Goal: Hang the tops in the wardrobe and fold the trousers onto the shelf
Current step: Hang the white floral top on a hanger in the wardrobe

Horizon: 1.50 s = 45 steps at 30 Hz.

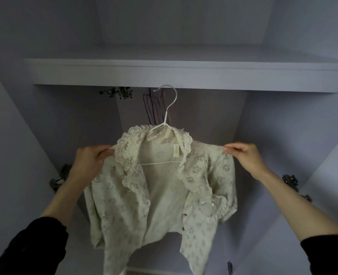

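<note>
The left hand [89, 158] pinched the left shoulder of one cream printed blouse [160, 195] with a lace collar. The blouse hung open-fronted on one white wire hanger [167, 114], shoulders running left to right, hem pointing down, hook up beneath the wardrobe shelf [184, 76]. Several coloured empty hangers [154, 104] hung behind. The right hand [243, 155] pinched the right shoulder.
</note>
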### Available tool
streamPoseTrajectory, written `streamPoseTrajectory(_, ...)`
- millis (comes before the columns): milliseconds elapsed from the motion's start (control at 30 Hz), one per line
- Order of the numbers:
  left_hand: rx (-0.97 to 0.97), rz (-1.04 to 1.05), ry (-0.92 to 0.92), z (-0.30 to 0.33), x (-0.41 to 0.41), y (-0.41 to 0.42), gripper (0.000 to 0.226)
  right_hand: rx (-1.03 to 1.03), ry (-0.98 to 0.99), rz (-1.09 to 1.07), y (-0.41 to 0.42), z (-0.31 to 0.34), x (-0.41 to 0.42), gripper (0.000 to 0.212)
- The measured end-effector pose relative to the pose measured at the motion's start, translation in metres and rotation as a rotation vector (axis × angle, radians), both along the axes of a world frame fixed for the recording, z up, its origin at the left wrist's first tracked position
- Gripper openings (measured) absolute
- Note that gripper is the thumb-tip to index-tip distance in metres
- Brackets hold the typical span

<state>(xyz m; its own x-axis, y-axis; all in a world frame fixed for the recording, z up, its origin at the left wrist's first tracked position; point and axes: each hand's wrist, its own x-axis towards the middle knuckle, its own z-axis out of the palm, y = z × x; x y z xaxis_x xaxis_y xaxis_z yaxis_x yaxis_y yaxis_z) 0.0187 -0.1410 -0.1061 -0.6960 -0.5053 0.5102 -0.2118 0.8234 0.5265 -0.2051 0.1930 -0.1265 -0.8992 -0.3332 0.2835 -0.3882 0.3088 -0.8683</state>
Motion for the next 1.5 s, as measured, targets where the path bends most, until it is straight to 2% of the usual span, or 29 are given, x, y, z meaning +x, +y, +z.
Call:
streamPoseTrajectory(67,0.019,-0.006,0.001,-0.003,0.003,-0.002,0.017,-0.203,-0.073,-0.04,-0.006,0.008,0.002,0.025)
streamPoseTrajectory(133,0.019,-0.023,-0.007,-0.006,0.005,-0.002,0.015,-0.25,-0.084,-0.076,-0.012,0.009,0.004,0.024)
streamPoseTrajectory(233,0.066,-0.044,0.052,-0.006,0.004,0.003,0.016,0.044,0.063,-0.025,-0.015,0.001,0.007,0.019)
streamPoseTrajectory(300,0.093,-0.053,0.085,-0.005,0.003,0.005,0.016,0.209,0.122,0.055,-0.015,-0.002,0.012,0.025)
streamPoseTrajectory(433,0.136,-0.067,0.114,-0.009,-0.002,0.007,0.016,0.408,0.308,0.111,-0.017,-0.001,0.023,0.027)
streamPoseTrajectory(500,0.154,-0.06,0.109,-0.012,-0.005,0.009,0.016,0.421,0.34,0.088,-0.017,-0.002,0.026,0.024)
streamPoseTrajectory(633,0.171,-0.055,-0.052,-0.024,-0.014,0.013,0.018,0.336,0.277,0.058,-0.009,-0.004,0.03,0.016)
streamPoseTrajectory(767,0.029,-0.104,-0.214,-0.041,-0.021,0.017,0.04,0.462,0.263,-0.083,0.005,-0.015,0.036,0.019)
streamPoseTrajectory(933,-0.22,-0.167,-0.084,-0.023,-0.033,0.05,0.051,0.674,0.07,-0.3,0.033,-0.021,0.038,0.025)
streamPoseTrajectory(1133,-0.521,-0.235,0.027,0.018,-0.068,0.09,0.056,0.691,-0.114,-0.409,0.059,-0.007,0.038,0.032)
streamPoseTrajectory(1300,-0.644,-0.213,0.1,0.052,-0.1,0.118,0.067,0.604,-0.307,-0.366,0.07,0.004,0.029,0.023)
streamPoseTrajectory(1500,-0.679,-0.167,0.005,0.08,-0.134,0.124,0.078,0.595,-0.387,-0.365,0.075,-0.003,0.018,0.025)
